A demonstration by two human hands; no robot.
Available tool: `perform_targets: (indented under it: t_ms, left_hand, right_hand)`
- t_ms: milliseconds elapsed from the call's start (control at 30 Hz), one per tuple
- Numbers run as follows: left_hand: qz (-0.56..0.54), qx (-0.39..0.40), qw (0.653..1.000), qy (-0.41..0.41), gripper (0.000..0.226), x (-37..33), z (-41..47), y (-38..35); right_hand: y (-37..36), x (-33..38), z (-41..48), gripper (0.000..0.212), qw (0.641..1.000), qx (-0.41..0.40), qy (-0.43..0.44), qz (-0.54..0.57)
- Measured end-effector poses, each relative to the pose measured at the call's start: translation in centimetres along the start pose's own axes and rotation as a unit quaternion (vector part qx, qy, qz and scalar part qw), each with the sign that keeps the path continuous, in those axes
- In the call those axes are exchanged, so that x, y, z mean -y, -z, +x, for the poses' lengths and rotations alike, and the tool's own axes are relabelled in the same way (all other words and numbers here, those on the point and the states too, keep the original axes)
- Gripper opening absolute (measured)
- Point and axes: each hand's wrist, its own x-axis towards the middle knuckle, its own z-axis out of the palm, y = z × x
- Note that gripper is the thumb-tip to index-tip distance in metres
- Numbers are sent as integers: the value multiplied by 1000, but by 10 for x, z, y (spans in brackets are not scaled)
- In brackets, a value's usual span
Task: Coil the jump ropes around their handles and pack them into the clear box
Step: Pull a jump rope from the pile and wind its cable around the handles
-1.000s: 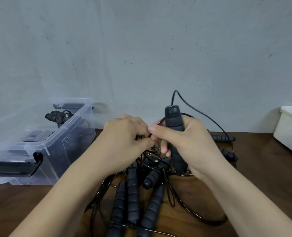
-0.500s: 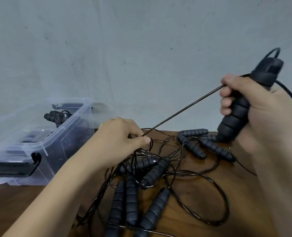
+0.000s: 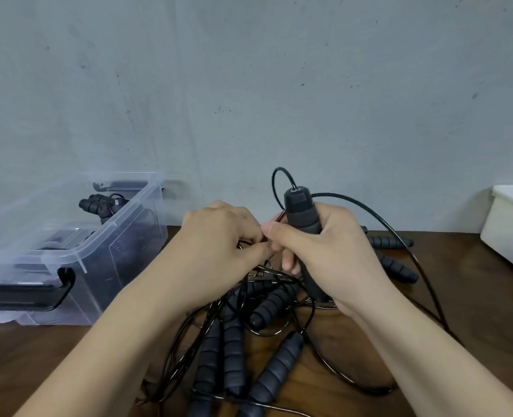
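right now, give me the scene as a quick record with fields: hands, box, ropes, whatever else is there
left hand: fingers curled, pinching a thin cord next to the right thumb
right hand: wrapped round a dark handle, held upright
clear box: open, on the left, against the wall
coiled rope: already in the box
loose ropes: tangled pile of handles and cords under both hands
table: dark wood
white container: at the right edge, contents not visible
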Motion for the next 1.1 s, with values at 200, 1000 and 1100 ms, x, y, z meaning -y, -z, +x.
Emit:
perform_targets:
  t_ms: [200, 1000, 1100]
  left_hand:
    - [-27, 19, 999, 24, 20, -1, 0, 2]
    - [-36, -21, 999, -15, 23, -3, -2, 3]
    - [-36, -15, 999, -12, 21, -5, -2, 2]
  right_hand:
    - [22, 17, 5, 12, 996, -55, 17, 67]
    - [3, 8, -3, 9, 999, -34, 24, -10]
    - [4, 12, -4, 11, 997, -36, 40, -63]
